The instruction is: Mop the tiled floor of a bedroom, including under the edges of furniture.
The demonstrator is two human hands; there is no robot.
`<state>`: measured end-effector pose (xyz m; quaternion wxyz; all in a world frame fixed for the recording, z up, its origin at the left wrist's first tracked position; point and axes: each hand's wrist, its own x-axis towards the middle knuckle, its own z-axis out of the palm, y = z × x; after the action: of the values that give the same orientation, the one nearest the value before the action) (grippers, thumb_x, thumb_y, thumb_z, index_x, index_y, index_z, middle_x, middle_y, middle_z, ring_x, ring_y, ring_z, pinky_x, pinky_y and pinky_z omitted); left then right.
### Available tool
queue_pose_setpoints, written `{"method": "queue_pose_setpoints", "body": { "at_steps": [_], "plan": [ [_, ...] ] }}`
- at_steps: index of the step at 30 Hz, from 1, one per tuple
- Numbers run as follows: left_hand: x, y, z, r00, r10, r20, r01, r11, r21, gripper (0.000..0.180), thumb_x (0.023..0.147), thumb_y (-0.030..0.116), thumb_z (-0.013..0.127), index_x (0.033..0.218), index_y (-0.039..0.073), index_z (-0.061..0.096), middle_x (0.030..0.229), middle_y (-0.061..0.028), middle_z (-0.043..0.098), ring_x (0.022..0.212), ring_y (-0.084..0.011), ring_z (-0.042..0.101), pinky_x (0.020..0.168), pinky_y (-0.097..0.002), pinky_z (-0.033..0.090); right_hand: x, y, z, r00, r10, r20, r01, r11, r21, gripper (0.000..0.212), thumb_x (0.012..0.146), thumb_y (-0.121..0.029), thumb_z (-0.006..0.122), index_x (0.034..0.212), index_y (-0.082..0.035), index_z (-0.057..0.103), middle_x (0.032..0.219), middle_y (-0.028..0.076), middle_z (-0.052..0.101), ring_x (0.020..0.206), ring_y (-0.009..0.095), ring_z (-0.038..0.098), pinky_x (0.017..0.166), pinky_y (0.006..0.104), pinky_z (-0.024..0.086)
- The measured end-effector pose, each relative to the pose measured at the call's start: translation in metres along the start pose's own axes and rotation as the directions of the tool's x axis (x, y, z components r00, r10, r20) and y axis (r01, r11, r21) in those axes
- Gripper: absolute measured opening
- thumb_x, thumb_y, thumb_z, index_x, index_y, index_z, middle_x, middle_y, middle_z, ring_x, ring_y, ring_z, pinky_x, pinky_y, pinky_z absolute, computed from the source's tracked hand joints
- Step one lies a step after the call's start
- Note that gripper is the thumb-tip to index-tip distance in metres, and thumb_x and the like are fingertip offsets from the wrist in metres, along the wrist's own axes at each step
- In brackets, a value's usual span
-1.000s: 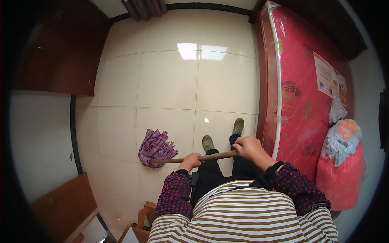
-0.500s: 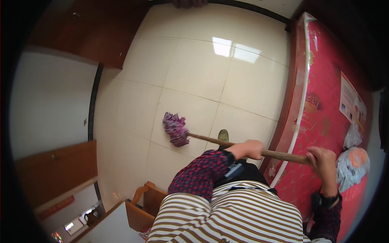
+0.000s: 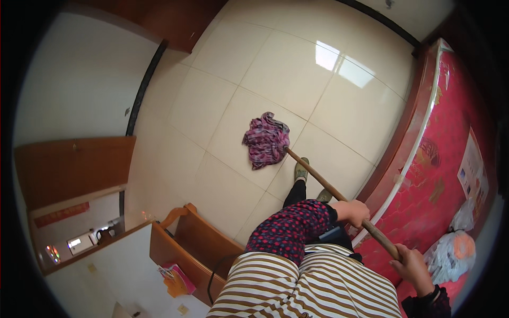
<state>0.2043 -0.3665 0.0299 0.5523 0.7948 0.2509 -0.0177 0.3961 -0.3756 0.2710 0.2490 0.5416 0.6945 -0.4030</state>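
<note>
A mop with a wooden handle (image 3: 321,179) slants across in front of me, its purple and pink cloth head (image 3: 265,141) spread on the tiles. My left hand (image 3: 353,212) is wrapped round the middle of the handle. Near the handle's upper end, my right hand (image 3: 414,269) is closed round the wood, over the side of the red-covered mattress. The mop head lies ahead and to the left of my feet, close to one shoe (image 3: 301,168).
A bed with a red plastic-wrapped mattress (image 3: 419,185) runs along the right, with a plastic bag (image 3: 450,259) on it. At the lower left stands a wooden drawer unit (image 3: 201,238). Brown doors and a white wall (image 3: 90,79) border the tiled floor (image 3: 222,122) on the left.
The mop head has fanned out flatter on the floor, and the handle slopes more steeply. Both hands have moved lower in view, and my view has turned, showing more of the drawer unit.
</note>
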Motion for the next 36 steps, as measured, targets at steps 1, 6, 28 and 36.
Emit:
{"method": "queue_pose_setpoints", "body": {
  "at_steps": [1,6,28,36],
  "plan": [
    [-0.002,-0.01,0.0,1.0,0.015,-0.004,-0.015,1.0,-0.001,0.022,0.063,0.03,0.067,0.077,0.013,0.066,0.075,-0.0114,0.064,0.074,-0.0324,0.062,0.064,-0.0451,0.048,0.009,-0.002,0.007,1.0,-0.022,0.014,0.021,1.0,0.018,0.045,0.068,-0.022,0.071,0.108,-0.011,0.054,0.071,0.018,0.061,0.069,0.039,0.06,0.062,0.0455,0.047],
    [-0.073,-0.084,0.008,0.937,-0.275,-0.217,0.291,0.956,0.047,0.019,0.059,0.025,0.066,0.074,0.014,0.065,0.073,-0.011,0.063,0.075,-0.0332,0.061,0.065,-0.0443,0.048,0.078,-0.058,0.034,0.976,-0.202,0.081,0.204,0.979,-0.01,0.039,0.074,-0.023,0.066,0.108,-0.011,0.05,0.071,0.018,0.061,0.069,0.04,0.059,0.06,0.0489,0.046],
    [-0.213,-0.124,-0.034,0.351,-0.599,-0.719,0.71,0.671,-0.212,0.025,0.066,0.015,0.064,0.091,0.013,0.062,0.1,-0.008,0.057,0.109,-0.0283,0.048,0.092,-0.0451,0.036,0.195,-0.185,0.031,0.895,-0.441,0.059,0.438,0.851,-0.29,0.03,0.083,-0.031,0.056,0.103,-0.009,0.054,0.074,0.018,0.062,0.071,0.039,0.06,0.061,0.0471,0.047],
    [-0.061,-0.021,-0.038,0.888,-0.294,-0.354,0.295,0.954,-0.053,0.036,0.061,0.039,0.072,0.078,0.008,0.07,0.077,-0.0142,0.066,0.077,-0.032,0.063,0.068,-0.0421,0.049,0.014,-0.044,-0.049,0.883,-0.461,-0.083,0.29,0.676,-0.677,0.042,0.072,-0.02,0.067,0.112,-0.016,0.054,0.064,0.009,0.057,0.053,0.03,0.057,0.051,0.0417,0.047]
  ]
}}
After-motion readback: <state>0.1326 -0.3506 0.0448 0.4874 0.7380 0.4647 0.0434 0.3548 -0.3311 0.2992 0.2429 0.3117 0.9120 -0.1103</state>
